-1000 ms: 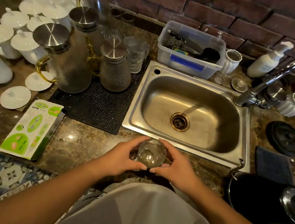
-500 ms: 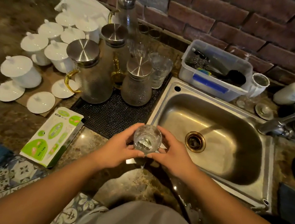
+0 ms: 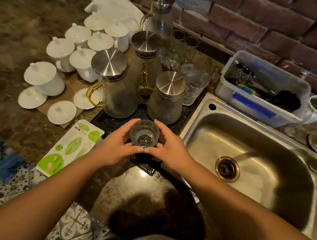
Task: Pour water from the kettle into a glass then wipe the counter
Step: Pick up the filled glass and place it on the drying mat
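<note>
Both hands, left hand point(image 3: 118, 146) and right hand point(image 3: 172, 151), clasp the glass point(image 3: 144, 133) over the black mat's point(image 3: 112, 122) near edge; bare counter point(image 3: 136, 186) lies behind the fingers; the box's point(image 3: 69, 147) print is possibly "HC-168".

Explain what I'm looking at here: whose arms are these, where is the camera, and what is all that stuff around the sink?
No machine is at work here: a person is doing the job with bare hands. The single camera sits on the person's head and looks forward and down, so both arms reach in from the bottom edge. The left hand and right hand together hold one small clear glass above a black drying mat. On that mat stand glass pitchers with steel lids. Left of them are white lidded cups, with a green and white box nearer the person. To the right is a steel sink, and behind it a clear plastic tub of scrubbers against the brick wall. Everything rests on a speckled stone counter, which looks wet just in front of the person.
</note>
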